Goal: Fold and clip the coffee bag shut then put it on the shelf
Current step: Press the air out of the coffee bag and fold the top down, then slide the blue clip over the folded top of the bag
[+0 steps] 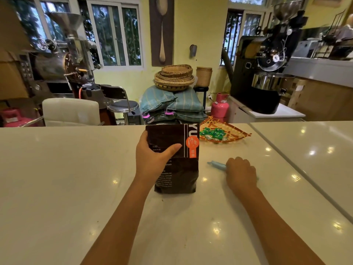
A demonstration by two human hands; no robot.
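Note:
A dark brown coffee bag (181,169) with an orange label stands upright on the white counter (76,178), its top edge flat and unfolded. My left hand (152,157) grips the bag's left side, thumb across its front. To the right of the bag a light blue clip (216,165) lies on the counter. My right hand (241,174) rests over the clip's near end with fingers curled around it, hiding most of it. No shelf is visible.
An orange woven tray (238,131) with green packets sits on the counter behind the bag to the right. A seam (286,159) splits the counter on the right. Coffee roasters, chairs, sacks and baskets stand beyond the far edge.

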